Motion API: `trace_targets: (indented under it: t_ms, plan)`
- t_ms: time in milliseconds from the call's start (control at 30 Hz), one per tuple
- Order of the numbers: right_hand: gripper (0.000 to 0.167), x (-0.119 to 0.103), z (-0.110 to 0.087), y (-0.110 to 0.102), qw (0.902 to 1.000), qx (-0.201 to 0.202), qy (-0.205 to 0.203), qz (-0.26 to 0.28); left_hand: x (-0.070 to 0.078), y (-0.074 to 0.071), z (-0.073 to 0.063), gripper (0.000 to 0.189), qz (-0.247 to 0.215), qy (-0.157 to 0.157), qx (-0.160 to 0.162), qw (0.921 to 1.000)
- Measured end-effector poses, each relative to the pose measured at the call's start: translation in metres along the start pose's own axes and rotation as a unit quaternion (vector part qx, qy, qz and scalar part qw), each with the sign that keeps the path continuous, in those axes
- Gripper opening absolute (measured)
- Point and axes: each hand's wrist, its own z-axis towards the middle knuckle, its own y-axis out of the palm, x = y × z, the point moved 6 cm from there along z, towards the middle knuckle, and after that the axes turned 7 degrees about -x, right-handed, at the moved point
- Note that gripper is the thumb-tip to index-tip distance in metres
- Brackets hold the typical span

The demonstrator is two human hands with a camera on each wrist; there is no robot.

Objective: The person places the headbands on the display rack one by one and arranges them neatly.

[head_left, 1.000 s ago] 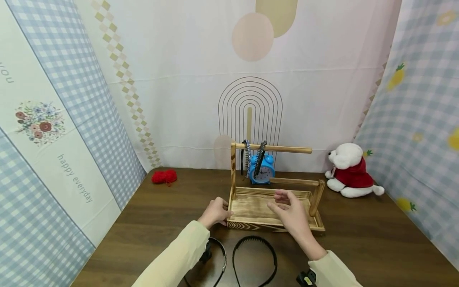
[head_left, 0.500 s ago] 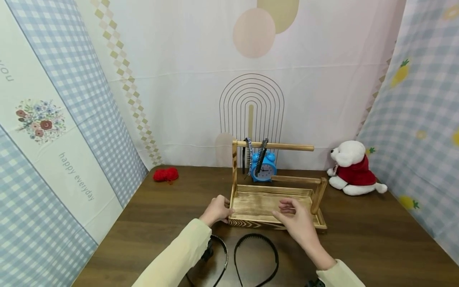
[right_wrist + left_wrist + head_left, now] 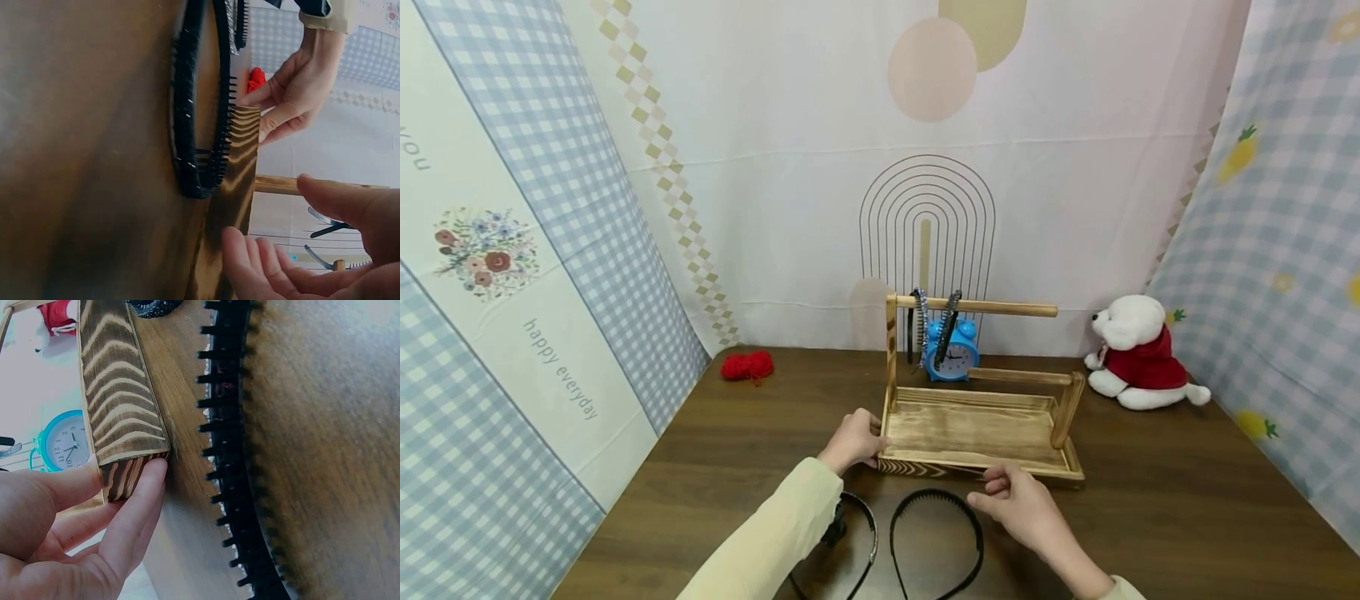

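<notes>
My left hand [image 3: 853,442] grips the left end of a wooden stand [image 3: 925,469], a shallow tray with two rods above it. In the left wrist view the thumb [image 3: 72,484] and fingers lie on either side of the tray's corner. My right hand [image 3: 1026,508] is just in front of the tray, fingers loosely bent and holding nothing. Left of its fingertips a black toothed headband [image 3: 978,533] lies on the table. A second headband [image 3: 873,533], with a glittery edge, lies partly behind the left sleeve. Two or more headbands [image 3: 950,321] hang on the upper rod.
A blue alarm clock [image 3: 958,357] stands behind the stand. Red yarn [image 3: 747,365] lies at the table's back left. On the back right sits a white plush dog [image 3: 1138,354] in a red garment. Patterned cloths [image 3: 760,208] hang around the table.
My right hand has moved from above the tray down toward me, beside the black headband. The left hand keeps its place on the stand. The view has shifted slightly.
</notes>
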Motion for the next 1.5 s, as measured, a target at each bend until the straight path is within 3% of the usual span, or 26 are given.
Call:
trace_targets:
  t_ms: [200, 333, 567, 667, 833, 1100, 1500]
  plan:
    - [0.043, 0.009, -0.009, 0.010, 0.9975, -0.057, 0.040, 0.013, -0.001, 0.000, 0.002, 0.029, 0.008, 0.001, 0.003, 1.0000]
    - [0.044, 0.011, -0.016, 0.019, 0.9968, -0.071, 0.034, 0.002, -0.002, 0.000, 0.002, 0.029, 0.010, -0.002, 0.004, 0.9999]
    - [0.052, 0.008, -0.022, 0.038, 0.9943, -0.078, 0.018, -0.070, 0.004, -0.001, -0.004, 0.027, 0.016, 0.005, -0.001, 0.9999]
    - [0.046, 0.008, -0.022, 0.041, 0.9956, -0.082, 0.011, -0.045, 0.005, -0.001, -0.004, 0.027, 0.016, 0.005, -0.002, 0.9999]
    - [0.046, 0.014, -0.022, 0.038, 0.9934, -0.097, -0.012, 0.059, 0.002, 0.000, -0.003, 0.032, 0.017, 0.002, 0.000, 0.9999]
    - [0.037, 0.027, -0.019, 0.035, 0.9596, -0.194, 0.014, 0.204, 0.000, 0.000, -0.002, 0.032, 0.023, 0.002, 0.004, 0.9997]
    - [0.018, 0.030, -0.024, 0.040, 0.9115, -0.246, -0.004, 0.330, 0.000, 0.001, 0.000, 0.032, 0.035, 0.005, 0.008, 0.9994]
